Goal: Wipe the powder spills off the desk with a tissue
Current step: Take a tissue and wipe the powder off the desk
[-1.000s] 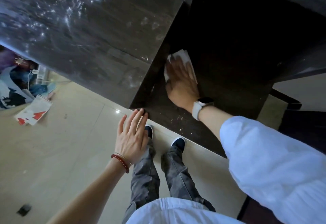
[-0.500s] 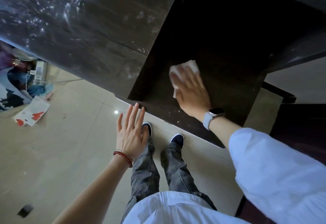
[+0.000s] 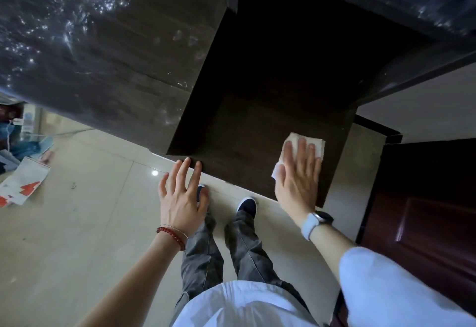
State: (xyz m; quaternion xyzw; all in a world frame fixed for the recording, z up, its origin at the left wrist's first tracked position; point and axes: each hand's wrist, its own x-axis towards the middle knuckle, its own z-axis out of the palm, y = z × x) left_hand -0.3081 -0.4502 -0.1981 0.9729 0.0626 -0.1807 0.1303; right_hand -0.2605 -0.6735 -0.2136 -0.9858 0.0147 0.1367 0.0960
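A folded white tissue [image 3: 313, 142] lies on the dark wooden desk [image 3: 247, 131], near its front right corner. My right hand [image 3: 296, 174] presses flat on the tissue with straight fingers and covers most of it. My left hand [image 3: 180, 192] hovers with spread fingers at the desk's front edge, its fingertips touching or just over the edge. Faint white powder specks show along the front edge of the desk [image 3: 226, 182]. A higher glossy dark surface [image 3: 103, 43] to the left carries many white specks.
My legs and dark shoes [image 3: 246, 204] stand on the beige tiled floor [image 3: 77, 223] just in front of the desk. Papers and a red-and-white bag [image 3: 23, 185] lie on the floor at left. A dark red door [image 3: 425, 211] is at right.
My right hand has slid the tissue from the desk's back left toward the front right corner. My left hand stayed by the front edge.
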